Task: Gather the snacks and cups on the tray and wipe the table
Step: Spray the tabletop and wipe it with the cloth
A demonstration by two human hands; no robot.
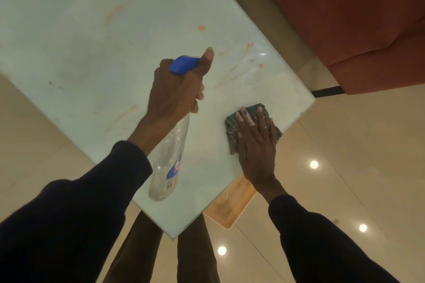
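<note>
Near the right-hand corner of the pale glossy table (pixel 92 30), in the head view, the right hand (pixel 255 142) lies flat on a folded dark patterned cloth (pixel 231 125), its fingers (pixel 246 117) straight and slightly spread, pressing the cloth onto the surface. The left hand (pixel 177 92) hovers above the middle of the table with its fingers curled round the neck of a clear spray bottle (pixel 167 163), thumb raised beside the blue trigger head. Orange stains (pixel 201 27) and streaks are scattered over the top ahead of both hands. The cloth looks soft and limp, so it probably bunches unless held down by a flat palm. The bottle seems almost empty, so it is likely light, and its smooth plastic is best held at the narrow neck. The table looks hard and slick, so the cloth should glide easily. An orange perforated tray (pixel 232 207) shows past the near table edge, lower down by the floor (pixel 345 167); I cannot tell what it holds. A red sofa (pixel 345 18) stands beyond.
</note>
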